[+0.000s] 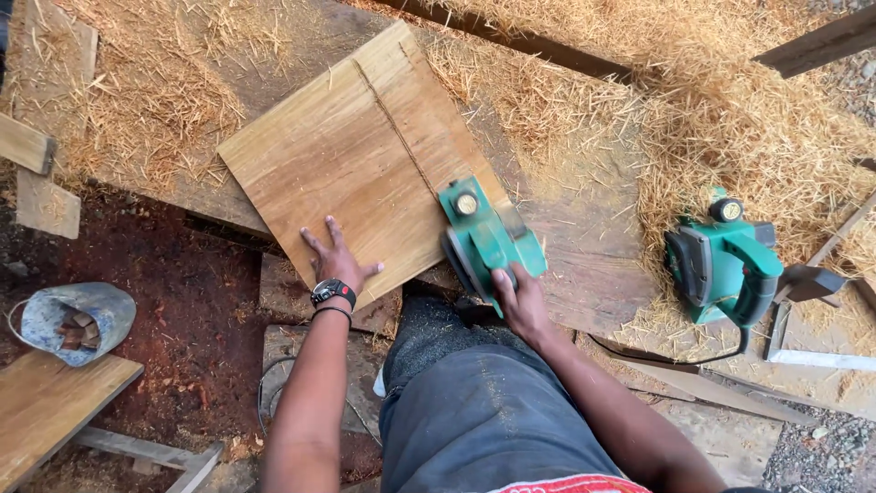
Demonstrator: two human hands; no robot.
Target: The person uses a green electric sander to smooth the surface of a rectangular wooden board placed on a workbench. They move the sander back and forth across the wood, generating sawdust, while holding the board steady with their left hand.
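A square wooden board (351, 155) lies on a workbench, with a line of shavings running along a seam in it. My left hand (334, 257) presses flat on the board's near corner, fingers spread; a watch and band circle the wrist. My right hand (518, 297) grips the rear handle of a green electric planer (484, 236), which sits on the board's near right edge at the end of the seam.
A second green planer (723, 265) rests on the bench to the right, its cord trailing. Heaps of straw-coloured shavings (730, 119) cover the bench. A dented metal bucket (75, 319) with wood scraps and a plank (50, 406) sit low left over reddish ground.
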